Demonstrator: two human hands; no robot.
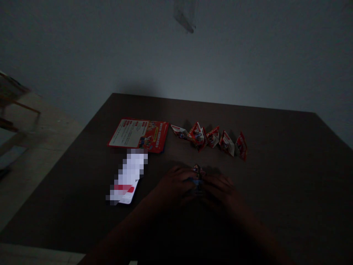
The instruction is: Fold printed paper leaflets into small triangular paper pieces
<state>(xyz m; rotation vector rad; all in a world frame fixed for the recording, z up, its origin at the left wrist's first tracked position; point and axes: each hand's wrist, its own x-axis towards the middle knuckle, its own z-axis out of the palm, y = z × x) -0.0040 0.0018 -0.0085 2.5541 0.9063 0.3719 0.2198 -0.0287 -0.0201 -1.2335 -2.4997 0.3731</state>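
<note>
Low over the front middle of the table, my left hand [176, 184] and my right hand [219, 187] meet around a small folded printed card [197, 181]. The fingers of both hands are closed on it from either side. Bits of blue and a patterned tip show between them; dim light and the fingers hide the rest. Beyond my hands stand several folded red-and-white printed cards [197, 134] in a loose row. To their left lies a stack of flat red printed cards [132, 132], the top one bearing a white text panel.
A lit phone [129, 176], its screen partly blurred out, lies left of my hands on the dark wooden table [275, 147]. A pale wall [248, 55] rises behind the far edge. At far left, wooden furniture [19, 101] stands on the floor.
</note>
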